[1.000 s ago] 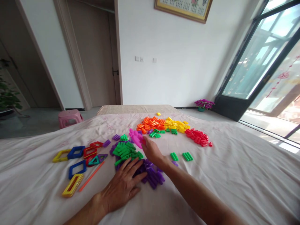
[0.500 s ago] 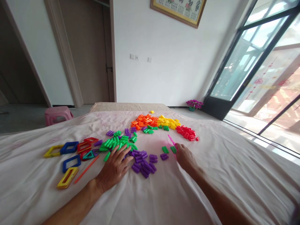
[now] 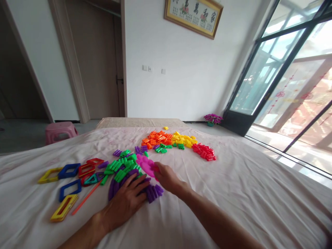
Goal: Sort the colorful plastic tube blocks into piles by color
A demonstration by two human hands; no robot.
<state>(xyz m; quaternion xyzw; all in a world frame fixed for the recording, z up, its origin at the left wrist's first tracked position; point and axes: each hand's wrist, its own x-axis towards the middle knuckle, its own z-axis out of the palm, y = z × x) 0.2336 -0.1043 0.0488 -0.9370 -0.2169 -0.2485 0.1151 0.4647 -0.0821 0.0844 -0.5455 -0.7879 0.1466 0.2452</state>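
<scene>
My left hand [image 3: 127, 200] lies palm down with its fingers stretched out over a pile of purple plastic tube-shaped blocks [image 3: 153, 193], covering some of them. Just beyond its fingertips is a heap of green tube-shaped blocks [image 3: 120, 167], partly mixed with purple ones. My right hand [image 3: 167, 177] is closed on the near end of a flat pink plastic piece with a scalloped edge [image 3: 145, 164]. That piece is tilted beside the green heap; its exact kind is unclear.
Orange blocks [image 3: 157, 137], yellow blocks [image 3: 183, 139] and red blocks [image 3: 203, 152] form an arc farther back on the pale cloth [image 3: 233, 166]. At the left lie magnetic frame tiles [image 3: 70, 190] and an orange stick [image 3: 85, 199]. A pink stool [image 3: 61, 129] stands beyond.
My right hand has swung left with the pink piece, up to the green heap. The loose green and purple blocks near it are no longer seen there. My left hand has shifted slightly nearer.
</scene>
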